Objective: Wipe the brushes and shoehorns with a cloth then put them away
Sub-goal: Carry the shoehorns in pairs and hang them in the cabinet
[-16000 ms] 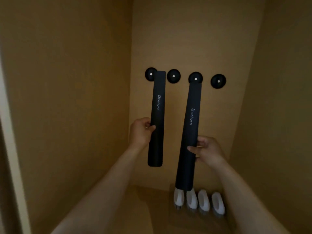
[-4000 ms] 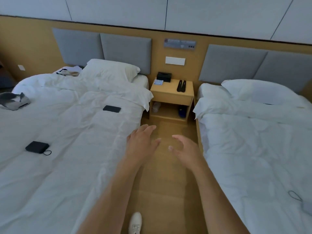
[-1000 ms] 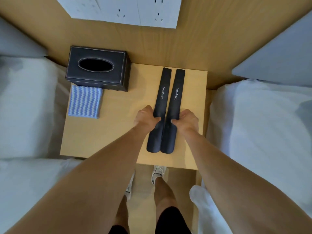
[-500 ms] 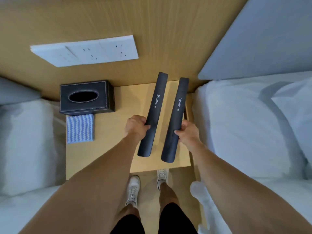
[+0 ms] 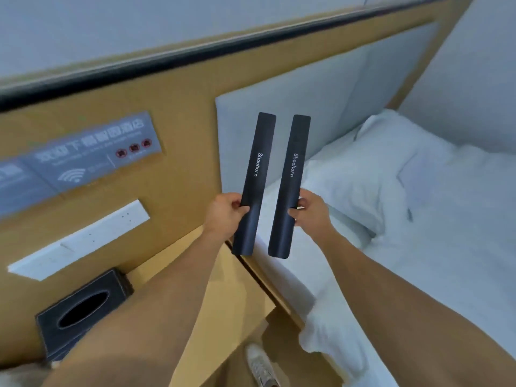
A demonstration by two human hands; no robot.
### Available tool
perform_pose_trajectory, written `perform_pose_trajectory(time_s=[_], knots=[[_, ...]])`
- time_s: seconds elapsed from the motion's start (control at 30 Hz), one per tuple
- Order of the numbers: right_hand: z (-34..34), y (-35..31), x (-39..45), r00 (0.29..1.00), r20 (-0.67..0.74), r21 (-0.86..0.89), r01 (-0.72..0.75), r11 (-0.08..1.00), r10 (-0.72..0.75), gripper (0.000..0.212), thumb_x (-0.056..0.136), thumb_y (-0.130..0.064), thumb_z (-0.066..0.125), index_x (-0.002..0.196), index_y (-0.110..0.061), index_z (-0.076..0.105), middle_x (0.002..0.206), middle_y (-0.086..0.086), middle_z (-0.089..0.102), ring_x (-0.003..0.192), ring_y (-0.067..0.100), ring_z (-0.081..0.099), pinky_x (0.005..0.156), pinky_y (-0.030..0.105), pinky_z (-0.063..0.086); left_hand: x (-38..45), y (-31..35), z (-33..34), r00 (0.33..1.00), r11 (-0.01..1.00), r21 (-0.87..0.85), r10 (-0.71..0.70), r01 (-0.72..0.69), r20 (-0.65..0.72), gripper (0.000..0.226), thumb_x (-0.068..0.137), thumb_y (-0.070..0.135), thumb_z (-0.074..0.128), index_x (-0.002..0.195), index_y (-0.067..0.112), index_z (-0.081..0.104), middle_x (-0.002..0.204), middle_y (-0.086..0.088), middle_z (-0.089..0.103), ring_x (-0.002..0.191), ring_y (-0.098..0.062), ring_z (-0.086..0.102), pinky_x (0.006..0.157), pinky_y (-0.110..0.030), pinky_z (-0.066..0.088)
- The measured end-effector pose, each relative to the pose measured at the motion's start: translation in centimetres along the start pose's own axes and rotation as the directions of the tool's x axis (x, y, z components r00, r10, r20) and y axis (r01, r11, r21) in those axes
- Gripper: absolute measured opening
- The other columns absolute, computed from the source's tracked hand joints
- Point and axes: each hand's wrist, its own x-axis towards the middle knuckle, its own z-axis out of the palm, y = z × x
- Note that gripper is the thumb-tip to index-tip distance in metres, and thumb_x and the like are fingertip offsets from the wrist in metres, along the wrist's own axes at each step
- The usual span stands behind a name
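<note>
Shoehorns, two long flat black plastic strips each printed "Shoehorn" in white, were held up in the air, one per hand. The left shoehorn (image 5: 255, 185) was pinched by the left hand (image 5: 223, 213), its thumb lying across the face and its fingers curled behind the near edge; the right shoehorn (image 5: 290, 188) was gripped the same way by the right hand (image 5: 311, 213). Both strips ran upward beyond the fingers and hung a shorter way below them, side by side, apart and not touching. Below the left wrist lay the light wooden nightstand (image 5: 223, 297), with a black leather tissue box (image 5: 83, 308) well left of the fingers; the white bed (image 5: 418, 219) spread out right of the right hand.

No cloth was in view, so whether wiping was done could not be told. Judging from the lift, the step in hand was carrying the pair off. To do it well, the pinch should sit near each strip's middle so neither tips, and the strips should be kept apart and parallel to avoid clacking or slipping.
</note>
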Motion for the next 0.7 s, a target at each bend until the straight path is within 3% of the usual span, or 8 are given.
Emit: perform_pose_trajectory(time_s=[0.13,0.3,0.43,0.53,0.7], knots=[[-8.3,-5.4,-4.6,0.978,-0.186,0.052,0.103,0.993,-0.091,0.036,0.088,0.003,0.067,0.122,-0.007,0.066,0.111,0.015,0.072,0.1,0.036,0.069,0.083,0.053,0.06,-0.9,9.3,-2.0,0.966,0.964,-0.065,0.258,-0.258,-0.005,0.014,0.089,0.02,0.071,0.103,0.016,0.071,0.092,0.0,0.071,0.086,-0.022,0.067,0.082,-0.038,0.059],[-17.8,-10.8,-11.6,0.894,-0.424,0.095,0.205,0.974,-0.147,0.035,0.093,-0.007,0.067,0.128,-0.007,0.062,0.122,0.013,0.069,0.107,0.033,0.067,0.086,0.053,0.059,-4.5,21.2,-3.1,0.883,0.865,-0.198,0.47,-0.461,-0.007,0.01,0.089,0.016,0.07,0.098,0.012,0.071,0.089,-0.006,0.069,0.083,-0.023,0.067,0.078,-0.047,0.06],[-25.2,-12.1,-17.9,0.819,-0.547,0.078,0.256,0.964,-0.173,0.035,0.094,-0.006,0.065,0.129,-0.006,0.061,0.122,0.014,0.069,0.11,0.034,0.067,0.087,0.055,0.058,-8.5,30.0,-2.5,0.766,0.738,-0.253,0.643,-0.626,-0.021,0.014,0.091,0.019,0.068,0.104,0.014,0.07,0.094,-0.004,0.07,0.086,-0.02,0.067,0.08,-0.043,0.06],[-30.3,-11.9,-22.8,0.742,-0.646,0.054,0.276,0.96,-0.177,0.035,0.094,-0.007,0.066,0.128,-0.009,0.062,0.119,0.011,0.07,0.107,0.031,0.068,0.086,0.053,0.059,-11.9,35.4,-0.9,0.665,0.626,-0.28,0.744,-0.728,-0.066,0.011,0.091,0.024,0.067,0.102,0.02,0.068,0.093,0.005,0.068,0.081,-0.011,0.065,0.075,-0.031,0.06],[-37.7,-9.4,-31.5,0.601,-0.784,0.018,0.271,0.962,-0.155,0.033,0.091,-0.005,0.066,0.124,-0.01,0.066,0.112,0.009,0.073,0.101,0.028,0.07,0.081,0.049,0.062,-18.3,43.2,3.4,0.526,0.467,-0.401,0.849,-0.788,-0.045,0.005,0.09,0.023,0.068,0.093,0.027,0.066,0.085,0.013,0.068,0.08,-0.007,0.066,0.067,-0.025,0.058]])
